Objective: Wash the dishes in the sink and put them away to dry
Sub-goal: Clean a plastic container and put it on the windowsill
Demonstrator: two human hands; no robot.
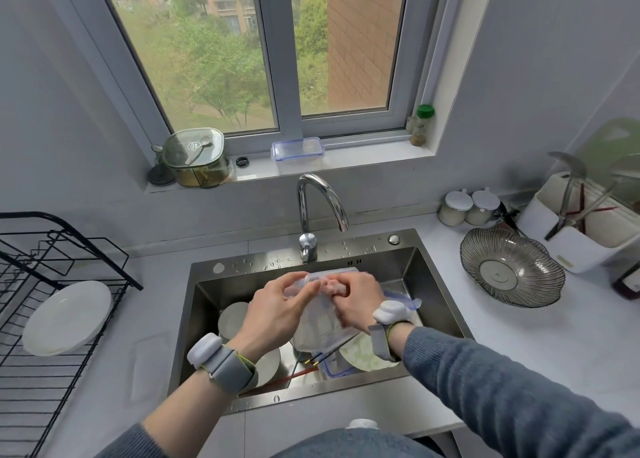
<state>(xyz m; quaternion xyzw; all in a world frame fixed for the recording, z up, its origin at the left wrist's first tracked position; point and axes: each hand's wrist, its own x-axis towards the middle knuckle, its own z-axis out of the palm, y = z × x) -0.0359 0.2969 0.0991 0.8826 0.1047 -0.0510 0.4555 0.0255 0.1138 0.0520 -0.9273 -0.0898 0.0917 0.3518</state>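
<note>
- A person stands at a steel sink (pixel 405 260) under a window, washing up; the step in hand appears to be scrubbing a clear plastic container (pixel 323 322), held up over the basin, just below the tap (pixel 320 201), from which no water can be seen running
- The left hand (pixel 277 307) grips the container's upper left edge, fingers curled over the rim and thumb pressed on the side; it steadies the piece
- The right hand (pixel 358 300) is closed, fingers curled at the container's top rim; something pale and pinkish shows at the fingertips, perhaps a cloth or sponge, but motion blur makes it hard to tell
- Unwashed pieces lie in the basin beneath: a round plate (pixel 232 319) at the left, another plate (pixel 363 353) at the right, chopsticks (pixel 304 366) and a blue-edged lid (pixel 334 371)
- A black wire drying rack (pixel 41 353) stands on the counter to the left, already holding one white plate (pixel 67 317)
- The next move likely calls for rinsing the container, then carrying it left to the rack; wet plastic may slip, so a firm hold matters
</note>
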